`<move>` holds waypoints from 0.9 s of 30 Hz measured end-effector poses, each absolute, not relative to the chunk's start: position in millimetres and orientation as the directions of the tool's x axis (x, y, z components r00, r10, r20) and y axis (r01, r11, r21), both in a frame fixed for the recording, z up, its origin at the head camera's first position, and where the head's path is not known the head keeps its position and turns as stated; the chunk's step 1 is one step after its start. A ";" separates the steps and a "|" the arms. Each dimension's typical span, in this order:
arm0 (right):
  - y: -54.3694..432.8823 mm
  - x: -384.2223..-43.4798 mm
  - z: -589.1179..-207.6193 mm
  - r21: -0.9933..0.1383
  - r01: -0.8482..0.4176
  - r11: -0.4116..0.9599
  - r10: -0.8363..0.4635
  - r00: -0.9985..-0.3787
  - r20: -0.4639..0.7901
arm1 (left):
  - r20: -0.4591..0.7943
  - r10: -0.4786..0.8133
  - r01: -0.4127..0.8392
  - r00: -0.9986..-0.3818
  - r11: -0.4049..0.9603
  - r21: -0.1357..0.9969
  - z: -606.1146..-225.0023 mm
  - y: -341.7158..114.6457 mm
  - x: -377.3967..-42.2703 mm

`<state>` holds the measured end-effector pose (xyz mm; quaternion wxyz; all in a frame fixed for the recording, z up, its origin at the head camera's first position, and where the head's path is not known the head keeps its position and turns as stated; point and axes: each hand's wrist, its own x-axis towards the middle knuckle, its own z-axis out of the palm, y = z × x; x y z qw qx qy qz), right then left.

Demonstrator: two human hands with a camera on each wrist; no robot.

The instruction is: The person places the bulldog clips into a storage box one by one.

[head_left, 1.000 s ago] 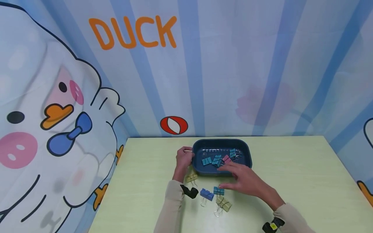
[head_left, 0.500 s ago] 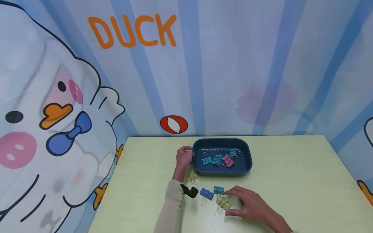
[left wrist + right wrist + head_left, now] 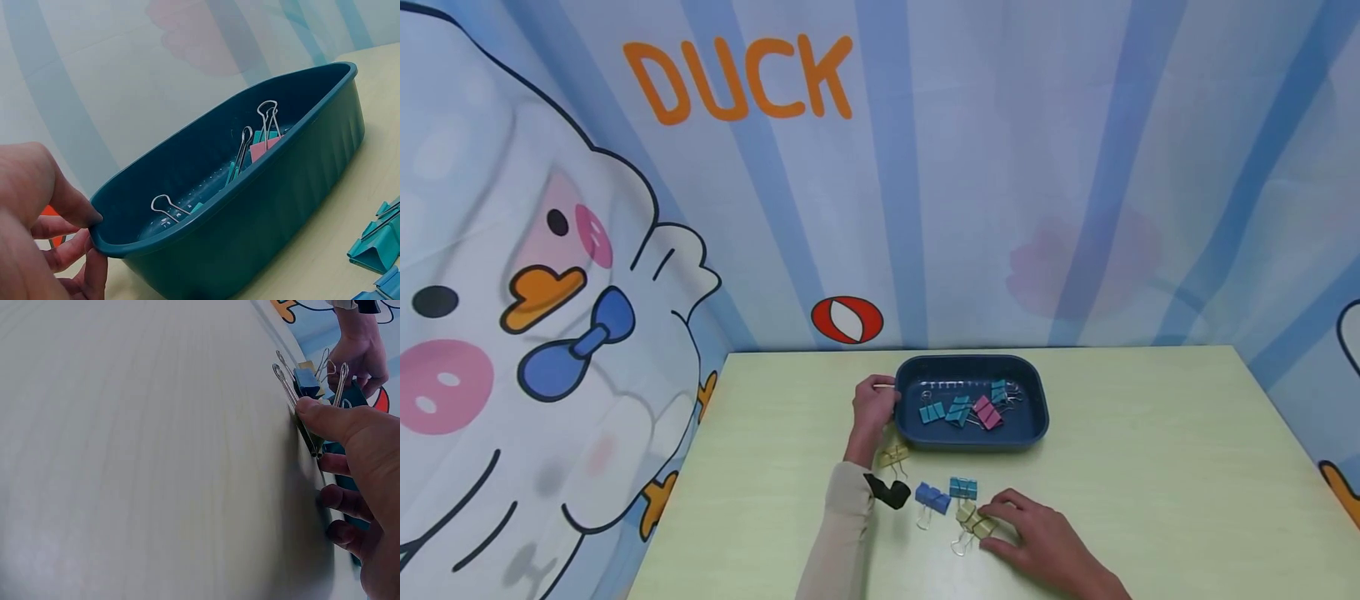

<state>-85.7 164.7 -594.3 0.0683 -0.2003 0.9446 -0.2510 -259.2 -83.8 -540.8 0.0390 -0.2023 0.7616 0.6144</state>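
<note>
My left hand grips the left end of a dark blue plastic tray, thumb over the rim and fingers outside it in the left wrist view. Inside the tray lie several teal binder clips and a pink binder clip. My right hand pinches a yellow binder clip on the table between thumb and index finger; its other fingers are spread in the right wrist view. Close by are a teal binder clip and a blue binder clip.
Another yellow binder clip lies beside my left wrist, near the tray's front left corner. The pale table meets a printed duck curtain behind the tray.
My right hand has left the tray, where it was over the pink clip, and come toward the table front to the yellow binder clip. The left hand and tray stay put.
</note>
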 end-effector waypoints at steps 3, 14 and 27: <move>163.4 -84.9 -594.1 -0.507 -0.339 0.793 -0.405 -0.914 -0.022 | -0.311 -0.260 -0.360 -0.914 0.168 0.918 -540.8 -83.8 -259.6; 161.5 -81.6 -593.1 -0.547 -0.289 0.786 -0.363 -0.931 -0.029 | -0.311 -0.265 -0.362 -0.913 0.171 0.916 -540.2 -83.4 -258.9; 170.6 -85.5 -594.1 -0.721 -0.238 0.651 -0.326 -0.945 0.018 | -0.310 -0.265 -0.359 -0.913 0.165 0.918 -541.2 -83.4 -259.9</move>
